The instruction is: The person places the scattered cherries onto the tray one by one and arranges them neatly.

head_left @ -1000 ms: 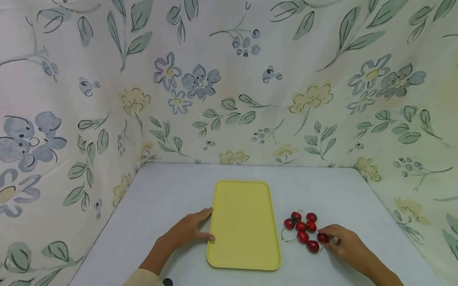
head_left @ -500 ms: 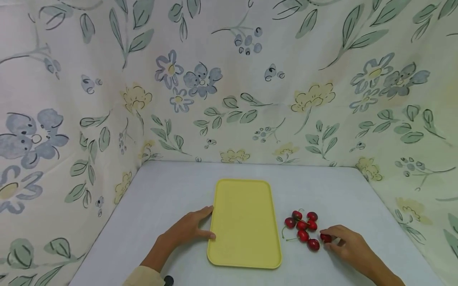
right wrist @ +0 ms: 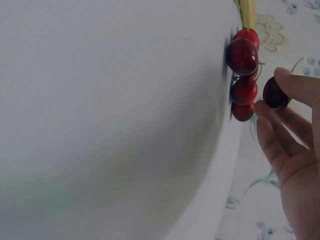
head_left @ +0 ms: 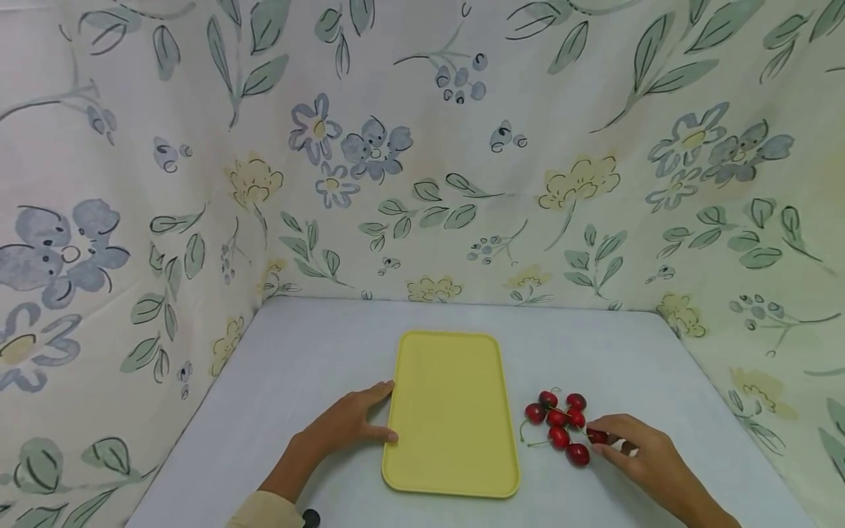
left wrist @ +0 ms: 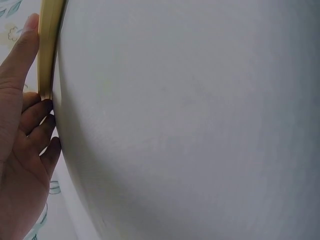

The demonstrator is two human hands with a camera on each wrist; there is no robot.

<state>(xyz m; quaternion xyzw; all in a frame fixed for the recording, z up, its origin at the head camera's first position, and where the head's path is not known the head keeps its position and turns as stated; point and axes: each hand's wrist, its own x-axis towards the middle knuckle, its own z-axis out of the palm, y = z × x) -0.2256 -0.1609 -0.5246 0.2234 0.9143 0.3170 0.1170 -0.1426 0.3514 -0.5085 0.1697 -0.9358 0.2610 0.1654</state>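
Note:
My right hand pinches a dark red cherry between thumb and fingers. A thin stem sticks out from that cherry in the right wrist view, and the fruit is raised off the table. Just left of this hand lies a loose cluster of several red cherries, some with green stems. My left hand rests at the left edge of a yellow rectangular tray. Its thumb reaches over the rim and its index fingertip touches the side. From the left wrist view, the tray appears edge-on beside fairly straight fingers.
A white table lies under everything. Floral fabric stands along its back and both sides. A small black round object shows beside the left sleeve at the bottom edge.
My right hand, with the cherry pinched in it, shifts a little right, then slightly back left toward the cluster. My left hand and the tray keep their places.

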